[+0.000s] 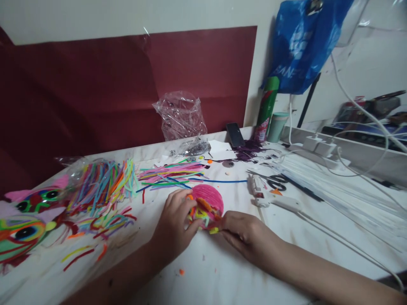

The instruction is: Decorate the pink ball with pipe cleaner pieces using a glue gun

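A round craft piece (208, 198) covered with bright pink pipe cleaners is between my hands, just above or on the white table. Orange, yellow and pale green bits show on its near part, partly covered by fingers. My left hand (178, 218) grips its left side, fingers curled over the edge and thumb in front. At the lower right edge my right hand (244, 231) is closed in a pinch, close to a small yellow piece (213, 230). What exactly lies between the right fingertips is hidden.
Bundled pipe cleaners (104, 186) and cut pieces lie left, beside finished-looking colourful faces (23, 231). On the right are a glue gun (286, 203) with its cord, scissors (276, 182) and long white strips (343, 203). A phone (234, 134), spray can (267, 108) and cup (278, 127) stand behind.
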Available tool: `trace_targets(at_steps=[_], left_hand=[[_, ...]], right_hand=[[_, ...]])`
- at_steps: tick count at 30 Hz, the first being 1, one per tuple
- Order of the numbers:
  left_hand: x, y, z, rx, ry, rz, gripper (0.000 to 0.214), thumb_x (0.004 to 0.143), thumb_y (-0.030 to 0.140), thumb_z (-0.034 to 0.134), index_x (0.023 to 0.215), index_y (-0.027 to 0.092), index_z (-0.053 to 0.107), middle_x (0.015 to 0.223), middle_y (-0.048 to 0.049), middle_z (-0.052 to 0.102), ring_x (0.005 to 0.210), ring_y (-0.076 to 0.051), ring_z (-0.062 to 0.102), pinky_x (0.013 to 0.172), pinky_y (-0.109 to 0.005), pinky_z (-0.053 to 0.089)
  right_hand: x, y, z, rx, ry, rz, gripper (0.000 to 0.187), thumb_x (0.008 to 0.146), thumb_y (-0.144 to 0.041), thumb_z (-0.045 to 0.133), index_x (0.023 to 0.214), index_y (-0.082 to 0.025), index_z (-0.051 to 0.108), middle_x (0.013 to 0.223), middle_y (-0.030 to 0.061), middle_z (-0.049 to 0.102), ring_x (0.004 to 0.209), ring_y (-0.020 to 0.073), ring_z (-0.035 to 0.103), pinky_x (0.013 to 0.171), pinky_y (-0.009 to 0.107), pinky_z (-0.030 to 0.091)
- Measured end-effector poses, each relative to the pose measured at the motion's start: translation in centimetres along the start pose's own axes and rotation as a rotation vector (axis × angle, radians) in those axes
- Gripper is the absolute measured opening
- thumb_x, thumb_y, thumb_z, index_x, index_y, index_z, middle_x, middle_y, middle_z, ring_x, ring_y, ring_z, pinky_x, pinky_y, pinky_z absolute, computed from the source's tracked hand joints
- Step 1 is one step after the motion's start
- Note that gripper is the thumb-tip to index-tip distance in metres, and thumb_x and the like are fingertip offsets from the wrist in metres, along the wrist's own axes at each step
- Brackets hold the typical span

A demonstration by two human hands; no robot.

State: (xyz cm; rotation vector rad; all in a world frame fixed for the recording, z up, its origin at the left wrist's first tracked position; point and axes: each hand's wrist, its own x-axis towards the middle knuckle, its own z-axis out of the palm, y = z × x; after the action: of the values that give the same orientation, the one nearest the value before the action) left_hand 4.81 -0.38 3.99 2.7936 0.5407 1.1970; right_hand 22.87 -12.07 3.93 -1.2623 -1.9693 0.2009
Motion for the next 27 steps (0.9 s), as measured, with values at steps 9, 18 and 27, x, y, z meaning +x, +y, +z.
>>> trace_targets(at_steps=[9, 18, 27], left_hand=[[0.5, -1.7, 1.5, -0.153, -0.112, -0.122, 0.050, 0.083, 0.023, 0.051, 0.131, 0.018, 0.041, 0.138, -0.0155, 0.048, 0.131, -0.027, 0.041, 0.108, -0.045, 0.035], [0.9, -1.9, 2.5, -0.311, -0.068, -0.413, 0.050, 0.082, 0.034, 0.053, 0.127, 0.016, 0.043, 0.127, -0.0153, 0.050, 0.122, -0.028, 0.047, 0.101, -0.046, 0.041], [2.6, -1.6, 2.6, -0.457, -0.125, -0.610, 0.049, 0.076, 0.026, 0.061, 0.122, 0.019, 0.044, 0.124, -0.0117, 0.057, 0.114, -0.026, 0.055, 0.097, -0.044, 0.041]], right_hand=[[-2.5, -1.5, 0.9, -0.255, -0.051, -0.085, 0.022, 0.092, -0.009, 0.035, 0.081, -0.017, 0.053, 0.075, 0.0062, 0.060, 0.062, 0.0140, 0.054, 0.055, 0.023, 0.041], [1.4, 0.9, 0.9, -0.316, 0.017, 0.224, 0.016, 0.088, -0.016, 0.044, 0.075, -0.017, 0.053, 0.067, 0.0034, 0.064, 0.055, 0.0129, 0.057, 0.051, 0.022, 0.036], [3.7, 1.1, 0.1, -0.583, -0.079, 0.281, 0.013, 0.084, -0.013, 0.050, 0.076, -0.016, 0.060, 0.067, 0.0042, 0.068, 0.054, 0.0134, 0.058, 0.048, 0.026, 0.022]])
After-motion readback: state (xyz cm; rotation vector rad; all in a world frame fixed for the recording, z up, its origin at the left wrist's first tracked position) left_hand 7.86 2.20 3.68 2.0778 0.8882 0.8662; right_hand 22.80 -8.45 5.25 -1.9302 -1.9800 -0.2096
